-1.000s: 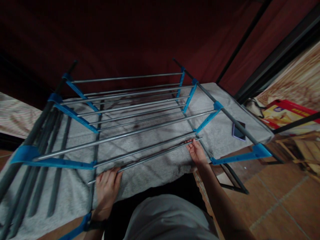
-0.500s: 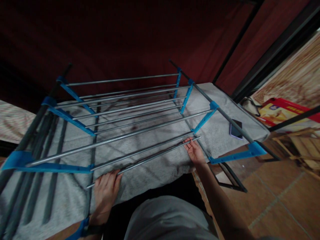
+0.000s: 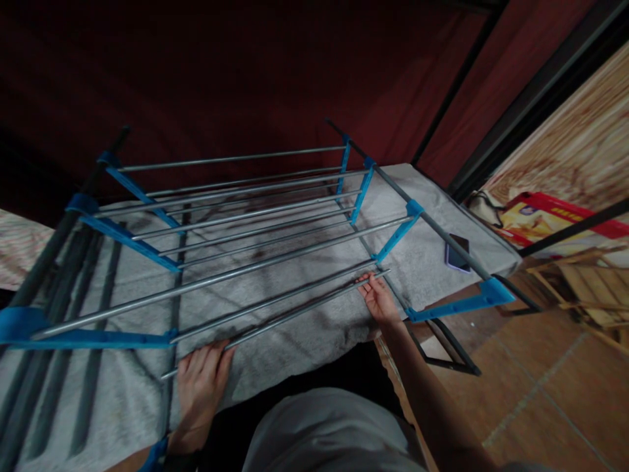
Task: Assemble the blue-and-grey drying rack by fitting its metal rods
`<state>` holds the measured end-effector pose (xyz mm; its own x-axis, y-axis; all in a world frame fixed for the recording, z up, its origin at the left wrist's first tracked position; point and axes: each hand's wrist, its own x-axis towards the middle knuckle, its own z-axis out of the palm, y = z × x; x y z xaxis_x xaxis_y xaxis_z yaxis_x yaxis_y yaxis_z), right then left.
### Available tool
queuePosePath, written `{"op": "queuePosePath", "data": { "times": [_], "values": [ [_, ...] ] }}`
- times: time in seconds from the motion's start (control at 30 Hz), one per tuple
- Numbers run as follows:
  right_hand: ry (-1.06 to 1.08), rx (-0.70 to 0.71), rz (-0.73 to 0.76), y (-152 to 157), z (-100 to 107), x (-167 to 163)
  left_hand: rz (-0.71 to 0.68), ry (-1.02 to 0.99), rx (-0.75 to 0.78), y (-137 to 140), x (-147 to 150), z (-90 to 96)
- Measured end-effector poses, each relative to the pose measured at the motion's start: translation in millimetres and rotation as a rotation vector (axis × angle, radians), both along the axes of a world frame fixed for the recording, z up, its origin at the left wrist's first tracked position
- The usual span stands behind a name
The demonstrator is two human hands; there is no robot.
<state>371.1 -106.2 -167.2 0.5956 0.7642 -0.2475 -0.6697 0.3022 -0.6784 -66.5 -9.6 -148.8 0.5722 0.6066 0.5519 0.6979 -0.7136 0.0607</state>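
A thin metal rod (image 3: 295, 314) slants across the front of a half-built rack, held at both ends. My left hand (image 3: 202, 380) is closed over its left part, with the rod's tip poking out past the hand. Near the right end, my right hand (image 3: 376, 298) pinches the same rod between thumb and fingers. Beyond it stands the rack, with grey poles, several metal crossbars (image 3: 236, 269) and blue plastic brackets (image 3: 122, 337). The front right bracket (image 3: 462, 303) carries no crossbar, and its front left counterpart (image 3: 154, 455) is partly hidden by my left arm.
Under the rack lies a grey towel-like cloth (image 3: 295, 354). Several loose grey poles (image 3: 93, 380) rest on it at left. A phone (image 3: 457, 252) lies by the right pole. A red and yellow box (image 3: 550, 219) and a wooden rack (image 3: 584, 282) stand at right, above a tiled floor (image 3: 550, 387).
The view has shifted slightly, so the rack sits a little further left. Both hands keep their hold on the rod, whose position against the rack is nearly the same.
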Motion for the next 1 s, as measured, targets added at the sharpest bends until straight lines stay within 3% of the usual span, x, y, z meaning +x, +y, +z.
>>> {"op": "queuePosePath", "data": {
  "times": [0.57,1.0],
  "values": [
    [0.015,0.03,0.019,-0.7,5.4,-1.5,-0.001,0.048,0.008,0.8,-0.7,1.0],
    [0.004,-0.025,-0.003,0.8,5.9,-2.8,0.013,0.042,-0.004,1.2,-2.3,-3.0]
  ]
}}
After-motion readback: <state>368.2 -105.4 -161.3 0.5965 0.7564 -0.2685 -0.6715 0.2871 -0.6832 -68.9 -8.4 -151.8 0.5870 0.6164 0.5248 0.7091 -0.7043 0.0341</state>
